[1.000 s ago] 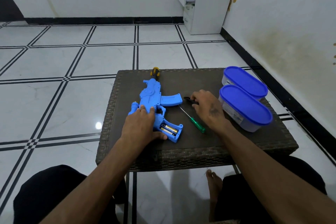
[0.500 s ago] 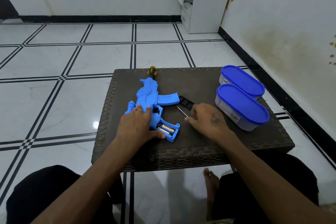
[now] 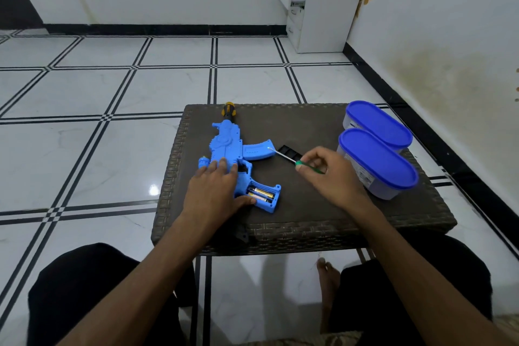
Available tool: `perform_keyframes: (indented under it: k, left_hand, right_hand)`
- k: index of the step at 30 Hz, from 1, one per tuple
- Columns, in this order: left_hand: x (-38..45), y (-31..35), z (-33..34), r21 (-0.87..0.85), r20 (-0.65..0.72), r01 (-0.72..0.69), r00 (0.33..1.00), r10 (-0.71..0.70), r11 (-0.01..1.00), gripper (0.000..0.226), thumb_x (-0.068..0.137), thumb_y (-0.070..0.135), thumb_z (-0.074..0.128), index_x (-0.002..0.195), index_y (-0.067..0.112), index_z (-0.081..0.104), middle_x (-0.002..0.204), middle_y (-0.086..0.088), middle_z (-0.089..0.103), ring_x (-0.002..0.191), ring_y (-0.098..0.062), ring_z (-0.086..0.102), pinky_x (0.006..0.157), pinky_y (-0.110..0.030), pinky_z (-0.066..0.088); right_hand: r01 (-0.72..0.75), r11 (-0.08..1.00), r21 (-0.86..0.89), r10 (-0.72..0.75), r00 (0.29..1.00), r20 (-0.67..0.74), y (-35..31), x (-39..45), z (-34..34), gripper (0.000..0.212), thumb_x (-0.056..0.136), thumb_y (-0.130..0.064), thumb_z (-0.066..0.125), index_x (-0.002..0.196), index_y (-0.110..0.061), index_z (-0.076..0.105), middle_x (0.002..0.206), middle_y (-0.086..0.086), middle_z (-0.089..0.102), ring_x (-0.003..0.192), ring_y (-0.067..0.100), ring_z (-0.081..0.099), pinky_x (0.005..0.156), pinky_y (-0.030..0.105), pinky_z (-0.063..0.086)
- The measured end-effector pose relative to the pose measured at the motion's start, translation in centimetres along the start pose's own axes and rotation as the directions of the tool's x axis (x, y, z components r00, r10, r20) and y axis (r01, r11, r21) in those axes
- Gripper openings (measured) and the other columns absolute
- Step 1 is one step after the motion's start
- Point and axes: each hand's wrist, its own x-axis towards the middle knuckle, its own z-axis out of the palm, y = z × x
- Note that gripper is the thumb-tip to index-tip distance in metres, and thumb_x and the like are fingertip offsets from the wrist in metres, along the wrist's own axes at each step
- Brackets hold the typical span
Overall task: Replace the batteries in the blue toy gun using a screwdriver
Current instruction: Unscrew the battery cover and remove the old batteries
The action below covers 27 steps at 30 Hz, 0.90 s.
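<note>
Blue toy gun [image 3: 228, 149] lay flat on the dark woven desk [image 3: 309, 205], battery bay uncovered.

Its muzzle, tipped yellow and black, pointed to the far edge; the curved magazine stuck out to the right, and the open handle near the front showed two batteries [image 3: 259, 193] side by side. The left hand [image 3: 217, 191] pressed on the body, fingers straight, thumb beside the bay. The right hand [image 3: 328, 174] pinched the green-handled screwdriver [image 3: 292, 159], its tip raised by the magazine above a black cover [image 3: 289, 150]. Two blue-lidded tubs [image 3: 376, 160] stood at the right.
</note>
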Motion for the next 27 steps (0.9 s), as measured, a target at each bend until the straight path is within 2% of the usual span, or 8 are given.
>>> perform_keyframes:
  k: [3, 5, 8, 11, 14, 21, 24, 27]
  left_hand:
    - [-0.1, -0.1, 0.6, -0.117, -0.076, -0.234, 0.971, 0.226, 0.965, 0.067, 0.093, 0.052, 0.051, 0.149, 0.020, 0.035, 0.158, 0.002, 0.028, 0.144, -0.016, 0.028, 0.115, -0.029, 0.023]
    - [-0.2, 0.2, 1.3, -0.148, -0.078, -0.309, 0.951, 0.300, 0.940, 0.057, 0.095, 0.045, 0.052, 0.145, 0.020, 0.041, 0.154, 0.003, 0.036, 0.143, -0.014, 0.031, 0.115, -0.031, 0.025]
    - [-0.2, 0.3, 1.8, -0.191, -0.088, -0.297, 0.955, 0.285, 0.936, 0.050, 0.097, 0.043, 0.047, 0.144, 0.025, 0.042, 0.154, 0.009, 0.036, 0.143, -0.010, 0.031, 0.108, -0.036, 0.040]
    - [-0.5, 0.3, 1.9, -0.201, -0.114, -0.283, 0.958, 0.265, 0.938, 0.047, 0.099, 0.042, 0.045, 0.144, 0.027, 0.043, 0.154, 0.013, 0.033, 0.142, -0.007, 0.030, 0.102, -0.037, 0.045]
    - [-0.8, 0.2, 2.2, -0.206, -0.129, -0.296, 0.953, 0.274, 0.933, 0.048, 0.098, 0.040, 0.047, 0.144, 0.027, 0.043, 0.154, 0.013, 0.033, 0.143, -0.008, 0.030, 0.098, -0.035, 0.045]
    - [-1.1, 0.1, 2.6, -0.218, -0.098, -0.284, 0.958, 0.269, 0.934, 0.058, 0.094, 0.051, 0.049, 0.146, 0.028, 0.039, 0.157, 0.010, 0.028, 0.145, -0.011, 0.027, 0.101, -0.036, 0.044]
    - [-1.2, 0.1, 2.6, -0.183, -0.067, -0.300, 0.954, 0.293, 0.936, 0.064, 0.091, 0.062, 0.036, 0.149, 0.035, 0.032, 0.159, 0.010, 0.023, 0.146, -0.012, 0.022, 0.105, -0.036, 0.041]
    - [-1.2, 0.3, 2.5, -0.143, -0.058, -0.318, 0.948, 0.312, 0.937, 0.072, 0.085, 0.069, 0.018, 0.146, 0.036, 0.036, 0.158, 0.007, 0.027, 0.145, -0.017, 0.026, 0.107, -0.041, 0.042]
  right_hand:
    - [0.057, 0.987, 0.150, -0.060, 0.998, 0.014, -0.9, -0.9, -1.1, 0.009, 0.081, -0.026, 0.078, 0.089, -0.024, 0.074, 0.085, -0.009, 0.070, 0.083, 0.006, 0.064, 0.072, 0.021, 0.052]
    - [0.072, 0.980, 0.185, -0.082, 0.996, 0.045, -1.1, -1.2, -1.5, 0.010, 0.079, -0.021, 0.080, 0.088, -0.021, 0.077, 0.085, -0.007, 0.073, 0.082, 0.007, 0.067, 0.073, 0.024, 0.055]
    - [0.105, 0.982, 0.158, -0.120, 0.989, 0.086, -1.4, -1.0, -1.9, 0.012, 0.078, -0.015, 0.080, 0.088, -0.021, 0.078, 0.078, -0.006, 0.073, 0.071, 0.007, 0.066, 0.064, 0.027, 0.054]
    - [0.138, 0.989, 0.059, -0.144, 0.983, 0.112, -1.8, -0.6, -1.9, 0.008, 0.081, -0.027, 0.079, 0.084, -0.020, 0.076, 0.069, -0.005, 0.070, 0.064, 0.010, 0.063, 0.062, 0.034, 0.054]
    - [0.180, 0.980, -0.084, -0.172, 0.981, 0.087, -2.5, -0.3, -1.5, 0.020, 0.084, -0.036, 0.074, 0.081, -0.017, 0.072, 0.058, -0.006, 0.059, 0.050, 0.005, 0.046, 0.051, 0.028, 0.038]
    - [0.230, 0.963, -0.143, -0.220, 0.972, 0.082, -3.6, -0.1, -1.1, 0.019, 0.085, -0.036, 0.074, 0.080, -0.017, 0.071, 0.056, -0.009, 0.056, 0.049, 0.004, 0.046, 0.049, 0.020, 0.035]
    - [0.242, 0.953, -0.184, -0.226, 0.969, 0.103, -3.8, -0.1, -0.8, 0.018, 0.085, -0.036, 0.073, 0.081, -0.019, 0.071, 0.056, -0.011, 0.055, 0.049, 0.002, 0.047, 0.047, 0.013, 0.031]
    - [0.233, 0.952, -0.197, -0.217, 0.971, 0.100, -4.0, 0.2, -0.5, 0.017, 0.084, -0.036, 0.074, 0.079, -0.019, 0.071, 0.057, -0.011, 0.057, 0.050, 0.001, 0.049, 0.046, 0.012, 0.032]
